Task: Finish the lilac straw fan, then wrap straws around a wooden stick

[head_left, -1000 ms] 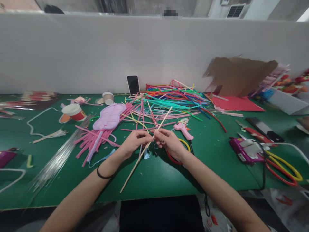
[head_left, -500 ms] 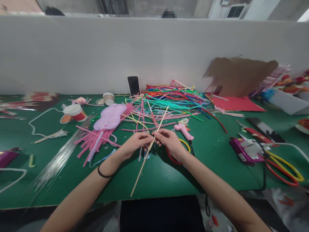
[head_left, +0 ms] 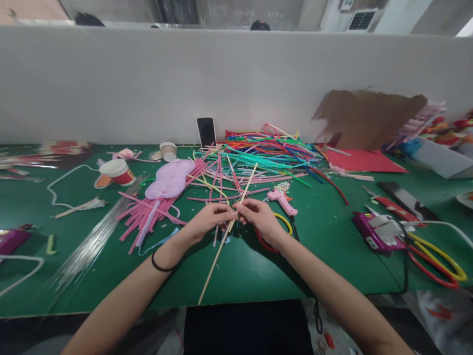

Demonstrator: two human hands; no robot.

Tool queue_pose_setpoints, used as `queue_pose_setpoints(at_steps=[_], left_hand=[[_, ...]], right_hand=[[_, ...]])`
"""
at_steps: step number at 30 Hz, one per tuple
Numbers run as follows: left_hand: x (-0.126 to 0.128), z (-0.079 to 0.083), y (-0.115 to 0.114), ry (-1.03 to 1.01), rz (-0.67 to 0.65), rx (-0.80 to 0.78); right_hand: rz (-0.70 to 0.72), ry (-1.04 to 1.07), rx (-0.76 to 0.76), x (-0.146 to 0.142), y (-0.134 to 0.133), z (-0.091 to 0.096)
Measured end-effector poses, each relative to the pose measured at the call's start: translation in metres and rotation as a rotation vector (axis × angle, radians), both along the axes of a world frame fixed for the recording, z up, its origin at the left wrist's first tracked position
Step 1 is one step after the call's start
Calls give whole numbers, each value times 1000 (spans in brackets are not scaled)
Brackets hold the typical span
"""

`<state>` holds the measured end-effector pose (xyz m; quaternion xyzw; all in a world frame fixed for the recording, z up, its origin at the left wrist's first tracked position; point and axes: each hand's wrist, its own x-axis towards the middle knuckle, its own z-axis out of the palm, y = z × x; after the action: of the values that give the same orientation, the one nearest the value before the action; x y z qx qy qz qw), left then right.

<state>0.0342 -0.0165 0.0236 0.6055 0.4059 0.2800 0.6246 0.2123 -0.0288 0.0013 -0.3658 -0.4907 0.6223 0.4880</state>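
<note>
Both hands meet over the middle of the green table (head_left: 258,276). Between them a thin pale wooden stick (head_left: 213,268) slants from lower left to upper right. My left hand (head_left: 216,217) pinches it near its middle with thumb and fingers. From the other side, my right hand (head_left: 256,214) closes on the stick at nearly the same spot. A second pale strip seems to lie along it by the fingers; the exact overlap is hidden. Beyond the right hand lies a pink glue gun (head_left: 283,199). Scissors with red and yellow handles (head_left: 286,223) lie partly under that hand.
A purple fuzzy shape (head_left: 172,177) rests on pink pipe cleaners (head_left: 131,227) at left, near a paper cup (head_left: 118,171) and clear rods (head_left: 88,246). Colourful pipe cleaners (head_left: 266,155) and a phone (head_left: 206,131) are behind. A purple power strip (head_left: 375,234) and more scissors (head_left: 439,261) are at right.
Both hands stay together on the stick, with only a slight shift of the fingers and of the stick's angle. The view has moved slightly.
</note>
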Motion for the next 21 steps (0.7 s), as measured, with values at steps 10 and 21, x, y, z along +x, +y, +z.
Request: queue_pose_setpoints(at_steps=[10,21], left_hand=[[-50,46,24,-94,509,428],[-134,77,46,423,847,1457]], right_hand=[[136,-140,3,-5,-8,9],[169,-775,804,-84,91,64]])
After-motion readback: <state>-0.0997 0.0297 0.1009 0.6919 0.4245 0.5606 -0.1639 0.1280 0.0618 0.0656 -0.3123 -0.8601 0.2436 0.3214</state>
